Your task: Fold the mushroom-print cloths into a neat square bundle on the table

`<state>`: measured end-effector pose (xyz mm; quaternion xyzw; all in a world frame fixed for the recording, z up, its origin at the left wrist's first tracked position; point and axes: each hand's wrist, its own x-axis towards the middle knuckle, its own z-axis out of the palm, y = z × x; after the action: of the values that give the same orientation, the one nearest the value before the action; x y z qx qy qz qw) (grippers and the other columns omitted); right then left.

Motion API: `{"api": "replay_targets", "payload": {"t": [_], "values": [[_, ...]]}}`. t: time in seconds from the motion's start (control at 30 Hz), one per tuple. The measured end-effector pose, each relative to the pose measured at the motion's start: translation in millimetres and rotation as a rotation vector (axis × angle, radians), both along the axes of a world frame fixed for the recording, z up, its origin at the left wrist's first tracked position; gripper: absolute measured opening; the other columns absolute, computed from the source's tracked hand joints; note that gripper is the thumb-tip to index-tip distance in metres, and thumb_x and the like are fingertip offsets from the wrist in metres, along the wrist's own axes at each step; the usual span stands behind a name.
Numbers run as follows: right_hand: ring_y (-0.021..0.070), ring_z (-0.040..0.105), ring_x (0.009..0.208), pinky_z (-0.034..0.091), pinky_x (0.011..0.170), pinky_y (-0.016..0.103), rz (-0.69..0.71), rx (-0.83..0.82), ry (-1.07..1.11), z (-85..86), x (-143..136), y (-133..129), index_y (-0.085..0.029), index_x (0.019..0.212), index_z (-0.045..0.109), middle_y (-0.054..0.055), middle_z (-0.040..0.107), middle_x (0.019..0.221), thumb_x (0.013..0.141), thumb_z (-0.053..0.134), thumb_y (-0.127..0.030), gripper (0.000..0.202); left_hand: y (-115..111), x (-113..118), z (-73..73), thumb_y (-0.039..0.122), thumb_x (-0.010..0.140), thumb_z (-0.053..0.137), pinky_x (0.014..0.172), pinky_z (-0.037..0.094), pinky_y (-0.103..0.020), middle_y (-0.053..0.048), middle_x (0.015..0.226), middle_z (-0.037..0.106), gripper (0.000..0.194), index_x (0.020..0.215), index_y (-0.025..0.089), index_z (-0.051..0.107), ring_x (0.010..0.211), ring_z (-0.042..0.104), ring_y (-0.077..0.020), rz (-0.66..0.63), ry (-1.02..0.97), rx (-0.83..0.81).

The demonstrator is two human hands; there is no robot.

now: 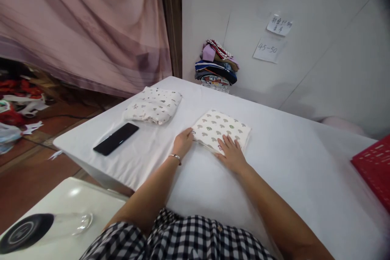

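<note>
A folded white cloth [224, 128] printed with grey and green mushroom-like shapes lies flat on the white-covered table in front of me. At its left corner, my left hand [183, 142] is closed on the edge, the fingertips partly hidden. My right hand [233, 154] rests palm down on the near right part of the cloth, fingers spread. Farther left lies a second folded white cloth [154, 105] with small dark prints, apart from both hands. A black phone [116, 139] sits nearer to me on the left.
Stacked folded clothes [216, 67] stand beyond the table's far edge by the wall. A red perforated basket [374, 170] is at the right edge. At lower left, a clear bottle with a dark cap [68, 223] lies on a pale side surface [70, 195]. A pink curtain [122, 28] hangs behind.
</note>
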<state>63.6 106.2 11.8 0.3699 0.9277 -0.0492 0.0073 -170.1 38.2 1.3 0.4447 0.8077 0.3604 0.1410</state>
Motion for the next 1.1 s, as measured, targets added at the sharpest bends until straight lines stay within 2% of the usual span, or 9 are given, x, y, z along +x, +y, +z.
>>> {"api": "replay_targets", "payload": {"t": [0.13, 0.23, 0.3, 0.43, 0.57, 0.7, 0.87, 0.97, 1.1], "values": [[0.0268, 0.006, 0.140, 0.008, 0.109, 0.049, 0.018, -0.010, 0.009, -2.6, 1.2, 1.6, -0.021, 0.145, 0.022, 0.009, 0.012, 0.153, 0.087, 0.026, -0.063, 0.072, 8.4, -8.4, 15.7, 0.024, 0.083, 0.042, 0.091, 0.044, -0.029, -0.004, 0.117, 0.064, 0.040, 0.118, 0.019, 0.060, 0.107, 0.058, -0.0193, 0.161, -0.127, -0.048], [0.0279, 0.006, 0.140, 0.007, 0.109, 0.050, 0.019, -0.017, 0.013, -3.9, 0.5, 2.0, -0.021, 0.145, 0.023, 0.010, 0.011, 0.153, 0.086, 0.028, -0.064, 0.074, 19.7, -4.2, 31.0, 0.032, 0.087, 0.039, 0.098, 0.039, -0.033, -0.006, 0.127, 0.057, 0.042, 0.124, 0.019, 0.055, 0.115, 0.052, -0.0205, 0.097, 0.062, 0.027], [0.0283, 0.006, 0.140, 0.007, 0.109, 0.050, 0.016, -0.017, 0.017, -4.2, -0.1, 1.9, -0.020, 0.145, 0.024, 0.010, 0.013, 0.152, 0.085, 0.031, -0.063, 0.074, 27.5, 3.9, 35.0, 0.037, 0.089, 0.038, 0.107, 0.029, -0.038, -0.008, 0.136, 0.048, 0.045, 0.129, 0.019, 0.049, 0.128, 0.040, -0.0222, -0.026, 0.284, 0.072], [0.0280, 0.007, 0.140, 0.008, 0.109, 0.050, 0.028, -0.021, 0.044, -3.1, 0.1, 1.4, -0.021, 0.144, 0.026, 0.010, 0.014, 0.152, 0.085, 0.031, -0.063, 0.073, 36.6, 15.5, 22.3, 0.044, 0.089, 0.038, 0.109, 0.021, -0.044, -0.010, 0.144, 0.037, 0.054, 0.135, 0.018, 0.039, 0.134, 0.030, -0.0248, -0.288, 0.428, -0.093], [0.0283, 0.008, 0.140, 0.007, 0.110, 0.050, 0.044, -0.040, 0.076, -2.9, 1.2, 0.1, -0.021, 0.144, 0.026, 0.011, 0.015, 0.152, 0.086, 0.030, -0.064, 0.073, 37.5, 9.4, 8.8, 0.048, 0.090, 0.032, 0.107, 0.024, -0.044, -0.009, 0.148, 0.028, 0.056, 0.138, 0.020, 0.033, 0.135, 0.027, -0.0246, -0.329, 0.348, -0.230], [0.0284, 0.004, 0.140, 0.004, 0.110, 0.050, 0.023, -0.113, 0.075, 3.1, 1.2, -0.3, -0.020, 0.144, 0.025, 0.011, 0.011, 0.152, 0.084, 0.034, -0.064, 0.075, 42.2, 2.5, 18.0, 0.052, 0.087, 0.034, 0.106, 0.025, -0.041, -0.009, 0.150, 0.024, 0.060, 0.139, 0.022, 0.032, 0.136, 0.024, -0.0240, -0.376, 0.304, -0.319], [0.0244, 0.004, 0.140, 0.007, 0.110, 0.048, 0.020, -0.324, 0.115, 32.3, -3.1, 18.4, -0.026, 0.143, 0.026, 0.007, 0.011, 0.153, 0.087, 0.023, -0.065, 0.069, 60.8, 13.0, 34.0, 0.059, 0.085, 0.033, 0.107, 0.019, -0.049, -0.010, 0.150, 0.023, 0.065, 0.138, 0.023, 0.033, 0.137, 0.021, -0.0266, -0.329, 0.399, -0.299], [0.0238, 0.000, 0.140, 0.004, 0.111, 0.049, -0.086, -0.149, 0.168, 37.2, -2.7, 45.6, -0.024, 0.144, 0.024, 0.007, 0.008, 0.153, 0.089, 0.026, -0.059, 0.066, 70.1, 18.7, 29.6, 0.059, 0.086, 0.032, 0.108, 0.016, -0.050, -0.010, 0.151, 0.021, 0.065, 0.139, 0.022, 0.032, 0.138, 0.018, -0.0271, -0.313, 0.462, -0.242], [0.0258, 0.005, 0.140, 0.007, 0.110, 0.051, -0.265, -0.045, 0.095, 12.7, 6.2, 79.5, -0.020, 0.143, 0.028, 0.009, 0.013, 0.153, 0.090, 0.026, -0.056, 0.063, 72.9, 15.0, 15.8, 0.062, 0.085, 0.028, 0.104, 0.026, -0.048, -0.008, 0.152, 0.019, 0.068, 0.141, 0.025, 0.029, 0.135, 0.025, -0.0283, -0.342, 0.384, -0.308]]}}
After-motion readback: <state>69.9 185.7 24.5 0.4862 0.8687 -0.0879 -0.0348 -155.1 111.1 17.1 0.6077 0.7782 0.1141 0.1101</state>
